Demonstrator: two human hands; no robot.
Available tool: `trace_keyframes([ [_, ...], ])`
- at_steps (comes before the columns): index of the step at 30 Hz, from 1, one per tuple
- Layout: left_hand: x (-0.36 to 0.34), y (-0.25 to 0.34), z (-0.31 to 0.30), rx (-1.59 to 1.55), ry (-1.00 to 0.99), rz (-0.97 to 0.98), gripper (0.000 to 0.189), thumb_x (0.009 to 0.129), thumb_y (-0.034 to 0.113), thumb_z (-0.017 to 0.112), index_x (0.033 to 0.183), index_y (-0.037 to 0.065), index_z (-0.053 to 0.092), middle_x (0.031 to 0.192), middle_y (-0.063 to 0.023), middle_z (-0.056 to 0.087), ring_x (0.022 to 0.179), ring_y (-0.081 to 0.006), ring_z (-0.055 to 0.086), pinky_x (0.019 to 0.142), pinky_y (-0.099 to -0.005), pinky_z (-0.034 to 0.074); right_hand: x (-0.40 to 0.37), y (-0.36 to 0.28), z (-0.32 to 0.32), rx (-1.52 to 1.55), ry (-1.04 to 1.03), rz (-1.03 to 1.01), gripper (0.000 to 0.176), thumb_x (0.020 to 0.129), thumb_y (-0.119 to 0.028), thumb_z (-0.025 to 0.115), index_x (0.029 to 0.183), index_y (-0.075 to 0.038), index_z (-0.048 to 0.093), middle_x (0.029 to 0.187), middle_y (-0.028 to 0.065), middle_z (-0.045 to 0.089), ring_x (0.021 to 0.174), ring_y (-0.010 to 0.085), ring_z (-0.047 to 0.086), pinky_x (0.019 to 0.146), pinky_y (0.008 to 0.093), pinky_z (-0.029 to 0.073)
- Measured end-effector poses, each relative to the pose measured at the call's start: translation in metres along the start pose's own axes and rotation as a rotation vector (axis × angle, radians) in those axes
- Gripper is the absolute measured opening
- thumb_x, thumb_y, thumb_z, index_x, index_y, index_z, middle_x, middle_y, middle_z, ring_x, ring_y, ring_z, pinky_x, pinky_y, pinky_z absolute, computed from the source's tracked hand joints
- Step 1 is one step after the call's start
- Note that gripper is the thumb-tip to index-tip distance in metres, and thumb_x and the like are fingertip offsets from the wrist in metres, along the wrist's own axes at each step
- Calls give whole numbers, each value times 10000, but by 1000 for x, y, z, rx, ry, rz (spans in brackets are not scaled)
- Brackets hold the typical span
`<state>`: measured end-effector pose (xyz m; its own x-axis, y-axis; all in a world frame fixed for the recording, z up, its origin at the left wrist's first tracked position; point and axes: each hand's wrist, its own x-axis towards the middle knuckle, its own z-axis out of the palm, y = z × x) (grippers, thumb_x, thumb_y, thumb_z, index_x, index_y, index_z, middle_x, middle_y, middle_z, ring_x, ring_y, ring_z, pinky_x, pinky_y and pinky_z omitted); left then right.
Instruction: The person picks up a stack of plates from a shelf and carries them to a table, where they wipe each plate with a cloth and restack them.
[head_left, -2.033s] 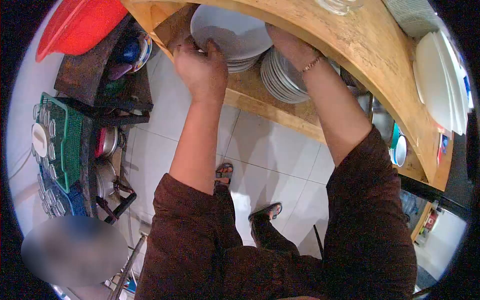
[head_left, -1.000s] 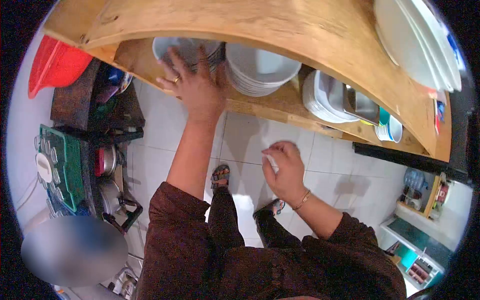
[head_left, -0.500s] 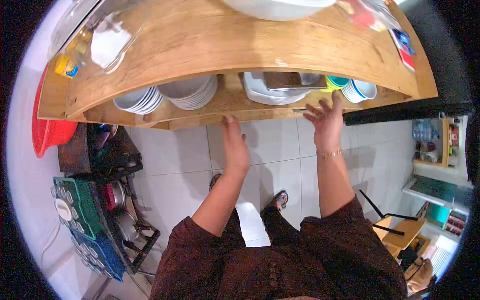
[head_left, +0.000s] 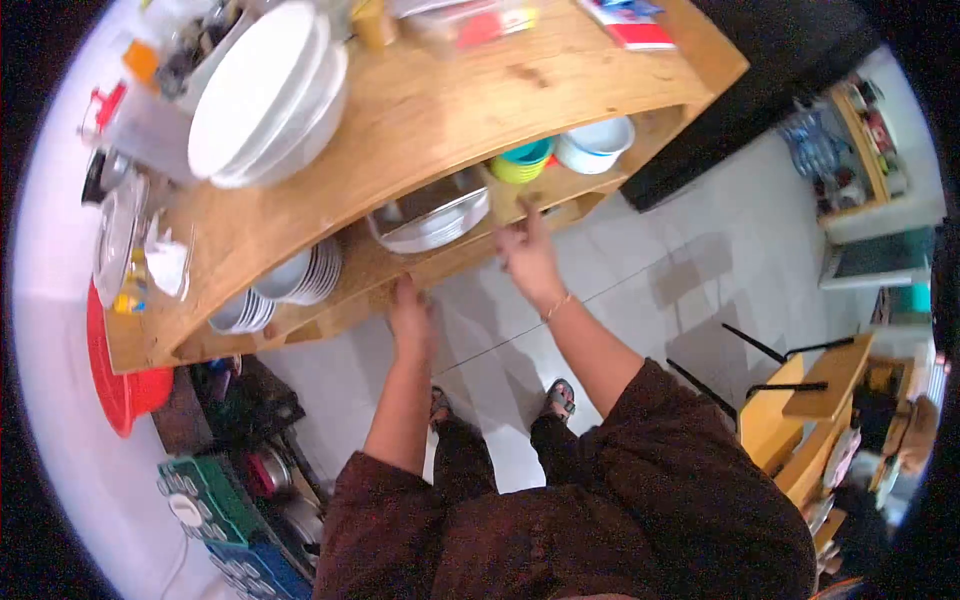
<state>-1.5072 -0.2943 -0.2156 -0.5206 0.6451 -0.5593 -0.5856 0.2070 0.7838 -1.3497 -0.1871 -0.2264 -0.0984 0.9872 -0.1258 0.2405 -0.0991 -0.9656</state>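
A wooden cabinet [head_left: 430, 130] spans the view ahead, with an open shelf under its top. My left hand [head_left: 410, 315] is at the shelf's front edge, fingers pointing up and slightly blurred, holding nothing. To its right, my right hand [head_left: 530, 255] reaches to the same edge with fingers apart and empty. On the shelf are stacked white bowls [head_left: 305, 275], white trays [head_left: 435, 225] with a dark flat item on them, green and yellow bowls [head_left: 520, 162] and white-blue bowls [head_left: 595, 145]. Large white bowls [head_left: 268, 95] rest on the cabinet top.
A red basin [head_left: 135, 385] is at the left wall, above green and blue crates [head_left: 215, 500]. Wooden chairs [head_left: 790, 405] with black legs stand at the right on the tiled floor. A black appliance [head_left: 750, 90] adjoins the cabinet's right end.
The view has turned, so the cabinet now slants and more of its top shows. Both hands remain near the shelf edge, and the right hand is now closer to the trays.
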Motion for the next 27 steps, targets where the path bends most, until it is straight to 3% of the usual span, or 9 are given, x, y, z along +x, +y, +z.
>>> trace_keyframes([
  [4,-56,-76,-38,616,-249,-241,333,937,331,585,1083,33,621,813,-16,618,708,-116,539,637,-289,465,-81,53,-87,-560,-364,109,435,830,-355,634,1096,-11,634,812,183,660,681,310,635,682,405,509],
  [6,-127,-53,7,740,-639,-327,352,969,322,546,1132,17,610,932,-57,652,860,-146,605,763,-298,499,-135,133,-143,-769,-624,-41,465,824,-407,627,1062,-8,646,757,177,663,768,341,646,779,405,510],
  [9,-211,6,103,543,-1229,-398,411,1006,347,470,1171,-7,600,1117,-114,645,1065,-184,601,932,-329,466,-214,140,-243,-824,-657,298,334,763,-338,622,682,-14,631,743,190,654,708,370,621,706,453,493],
  [11,-258,54,170,478,-1457,-315,492,1005,374,400,1087,-44,645,1111,-167,649,1080,-266,601,977,-409,435,-254,163,-301,-1087,-891,195,453,866,-427,528,823,-14,710,892,205,669,937,387,614,835,482,484],
  [13,-305,100,232,209,-1721,-339,561,1013,395,321,1081,-58,645,1144,-209,633,1122,-326,574,1007,-433,400,-280,122,-346,-914,-657,555,378,862,-357,558,896,-8,698,958,212,662,951,378,610,867,460,483],
  [16,-381,120,296,-107,-2005,-489,592,1010,413,300,1045,-53,663,1091,-223,648,1065,-367,591,973,-435,417,-333,225,-405,-1146,-719,-66,295,867,-254,591,986,4,668,980,188,662,850,324,658,767,417,542],
  [19,-444,120,330,-333,-2134,-1067,534,1037,368,280,1168,-68,560,1169,-176,592,1102,-266,565,983,-357,411,-325,84,-427,-220,-14,942,278,843,-189,629,1035,11,639,896,147,671,678,250,681,598,357,572],
  [23,-490,118,359,-278,-2141,-1573,497,1052,360,258,1144,-51,522,1062,-113,572,979,-166,553,875,-277,430,-346,89,-450,-78,227,921,292,839,-192,661,1017,36,621,766,107,633,571,196,648,463,321,546],
  [27,-506,90,393,-459,-2348,-1426,448,1045,372,307,994,-12,532,906,-59,527,790,-126,500,728,-266,414,-362,102,-447,38,314,962,288,840,-168,660,1036,39,620,782,115,640,567,206,648,474,339,565],
])
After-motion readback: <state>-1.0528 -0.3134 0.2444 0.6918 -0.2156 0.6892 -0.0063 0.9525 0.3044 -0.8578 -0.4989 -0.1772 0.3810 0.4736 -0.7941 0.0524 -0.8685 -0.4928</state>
